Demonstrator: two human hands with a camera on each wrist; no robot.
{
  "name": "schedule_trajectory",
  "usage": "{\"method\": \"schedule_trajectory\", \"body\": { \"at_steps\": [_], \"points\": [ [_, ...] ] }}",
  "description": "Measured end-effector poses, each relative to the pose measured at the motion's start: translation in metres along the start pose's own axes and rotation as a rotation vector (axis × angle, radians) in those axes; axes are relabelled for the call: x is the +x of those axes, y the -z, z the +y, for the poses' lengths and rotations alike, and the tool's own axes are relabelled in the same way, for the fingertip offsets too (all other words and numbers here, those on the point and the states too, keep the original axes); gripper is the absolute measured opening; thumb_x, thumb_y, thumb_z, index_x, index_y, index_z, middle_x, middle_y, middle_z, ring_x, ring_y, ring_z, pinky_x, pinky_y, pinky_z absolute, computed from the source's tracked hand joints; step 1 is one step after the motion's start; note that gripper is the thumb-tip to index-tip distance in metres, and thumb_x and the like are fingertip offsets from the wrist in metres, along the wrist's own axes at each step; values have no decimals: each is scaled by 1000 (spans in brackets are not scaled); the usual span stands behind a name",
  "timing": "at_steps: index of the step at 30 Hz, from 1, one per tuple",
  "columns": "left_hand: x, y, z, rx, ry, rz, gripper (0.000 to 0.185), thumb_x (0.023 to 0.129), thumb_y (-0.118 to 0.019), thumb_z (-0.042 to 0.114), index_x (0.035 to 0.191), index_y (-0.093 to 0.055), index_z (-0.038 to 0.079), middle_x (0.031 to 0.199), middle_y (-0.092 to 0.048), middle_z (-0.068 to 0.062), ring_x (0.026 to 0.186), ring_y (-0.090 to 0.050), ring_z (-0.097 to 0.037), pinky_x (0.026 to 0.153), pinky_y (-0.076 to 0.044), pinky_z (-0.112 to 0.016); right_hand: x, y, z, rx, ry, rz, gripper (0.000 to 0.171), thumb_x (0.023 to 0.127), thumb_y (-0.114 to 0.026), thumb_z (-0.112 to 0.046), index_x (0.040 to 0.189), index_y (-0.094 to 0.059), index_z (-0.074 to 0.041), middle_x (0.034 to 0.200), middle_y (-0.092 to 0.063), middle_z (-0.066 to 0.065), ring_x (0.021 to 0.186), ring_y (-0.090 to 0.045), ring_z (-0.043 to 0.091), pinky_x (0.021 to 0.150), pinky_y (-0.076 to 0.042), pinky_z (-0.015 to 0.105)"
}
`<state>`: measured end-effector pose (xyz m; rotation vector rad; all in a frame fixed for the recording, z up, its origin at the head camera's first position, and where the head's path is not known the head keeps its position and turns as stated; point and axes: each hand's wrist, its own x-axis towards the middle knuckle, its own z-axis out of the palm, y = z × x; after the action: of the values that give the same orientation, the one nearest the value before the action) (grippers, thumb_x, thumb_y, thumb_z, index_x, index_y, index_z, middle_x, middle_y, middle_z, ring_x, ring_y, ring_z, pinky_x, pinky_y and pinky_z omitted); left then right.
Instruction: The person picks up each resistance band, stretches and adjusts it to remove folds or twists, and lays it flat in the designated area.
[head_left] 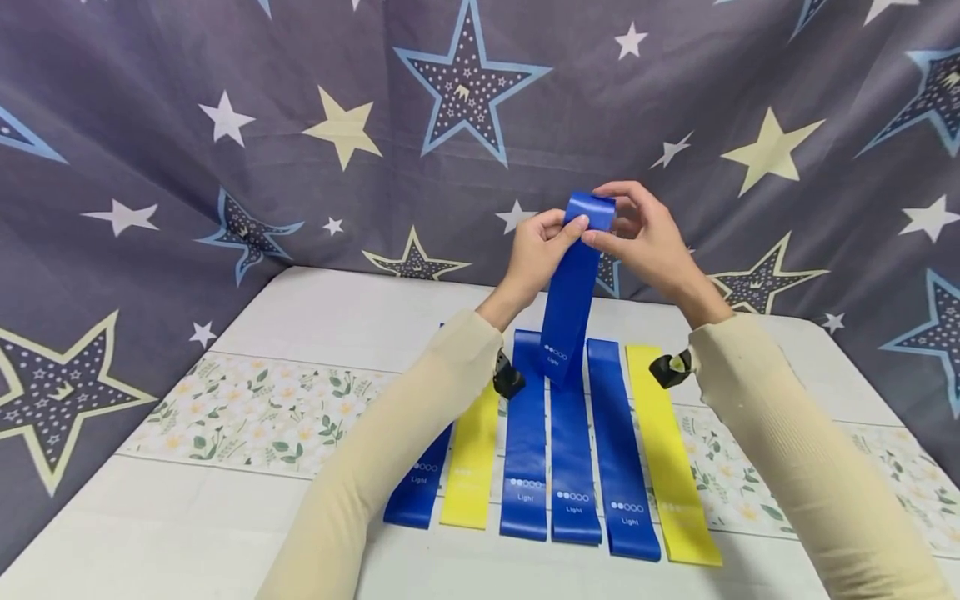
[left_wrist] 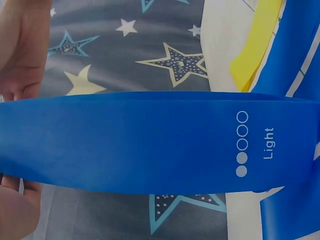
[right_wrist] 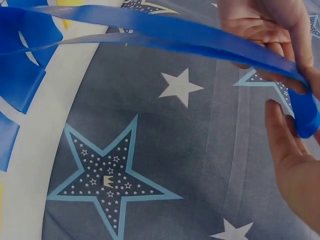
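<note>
A blue resistance band (head_left: 567, 300) marked "Light" hangs as a long loop above the table, its top end folded over. My left hand (head_left: 534, 250) pinches it near the top, thumb across the front face. At the right edge of the fold, my right hand (head_left: 652, 242) holds the band between thumb and fingers. In the left wrist view the printed face of the band (left_wrist: 150, 145) spans the frame. The right wrist view shows the loop of the band (right_wrist: 200, 42) edge-on, its two layers slightly apart.
Below lie blue bands (head_left: 525, 433) and yellow bands (head_left: 667, 467) side by side on the white table (head_left: 187, 517). My left sleeve (head_left: 397, 442) partly covers the leftmost ones. A floral strip (head_left: 262, 408) crosses the table; a star-patterned curtain (head_left: 300, 208) hangs behind.
</note>
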<state>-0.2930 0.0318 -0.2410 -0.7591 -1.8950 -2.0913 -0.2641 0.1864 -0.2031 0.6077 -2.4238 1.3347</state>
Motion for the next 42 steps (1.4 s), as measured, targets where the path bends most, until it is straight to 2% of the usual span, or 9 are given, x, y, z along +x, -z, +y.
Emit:
{"method": "schedule_trajectory", "body": {
  "at_steps": [2, 5, 7, 10, 15, 19, 25, 34, 42],
  "points": [
    [1, 0, 2, 5, -12, 2, 22, 95, -58, 10, 99, -64, -11, 90, -69, -27, 66, -66, -8, 64, -54, -22, -1, 0, 0, -21, 24, 15, 41, 89, -67, -18, 125, -53, -4, 125, -56, 14, 115, -60, 35, 95, -49, 48],
    [2, 1, 4, 20, -35, 6, 21, 95, -58, 10, 98, -64, -10, 90, -69, -26, 67, -67, -10, 65, -55, -24, 1, -1, -3, -82, 39, 73, 31, 89, -67, -16, 114, -61, 1, 117, -61, 15, 110, -63, 33, 95, -50, 45],
    [2, 2, 4, 27, -51, 7, 22, 95, -58, 10, 99, -64, -10, 91, -70, -26, 70, -69, -14, 67, -56, -25, 2, -2, -5, -125, 37, 108, 28, 89, -67, -17, 110, -65, 2, 112, -64, 17, 105, -65, 30, 94, -51, 41],
    [1, 3, 5, 28, -48, -10, 22, 94, -58, 9, 103, -64, -10, 97, -69, -27, 79, -72, -20, 73, -57, -28, 2, -2, -9, -149, 29, 141, 28, 89, -67, -20, 108, -67, 1, 105, -67, 17, 91, -67, 18, 88, -54, 27],
    [-2, 1, 2, 19, -21, -61, 25, 95, -57, 8, 113, -61, -9, 106, -67, -27, 89, -70, -30, 77, -57, -32, 0, 2, -10, -37, -26, 162, 27, 90, -66, -21, 109, -67, -2, 94, -70, 3, 77, -63, 1, 73, -52, 14],
    [-6, -5, -1, 18, -19, -74, 25, 95, -57, 8, 115, -60, -8, 107, -67, -27, 89, -70, -30, 76, -57, -31, -3, 5, -8, 94, -50, 173, 22, 89, -67, -19, 104, -68, -3, 88, -68, -9, 75, -65, 2, 70, -54, 15],
    [-12, -15, -6, 23, 12, -110, 27, 95, -57, 9, 117, -60, -6, 103, -68, -27, 86, -71, -27, 75, -58, -30, -5, 12, -7, 199, -28, 224, 11, 87, -69, -15, 94, -70, -7, 79, -67, -9, 70, -65, 4, 66, -54, 14],
    [-25, -26, -18, 46, 43, -175, 32, 95, -58, 10, 122, -59, -5, 108, -67, -26, 94, -70, -30, 81, -56, -29, -1, 33, -21, 170, -71, 272, 12, 87, -69, -20, 95, -67, -11, 80, -68, -10, 73, -66, 4, 66, -53, 14],
    [-38, -36, -28, 42, 98, -227, 34, 94, -59, 10, 125, -56, -4, 110, -67, -26, 96, -69, -32, 79, -57, -30, -4, 51, -23, 216, -129, 279, 14, 88, -67, -20, 99, -67, -10, 79, -69, -10, 75, -67, 4, 67, -53, 13]
  ]
}}
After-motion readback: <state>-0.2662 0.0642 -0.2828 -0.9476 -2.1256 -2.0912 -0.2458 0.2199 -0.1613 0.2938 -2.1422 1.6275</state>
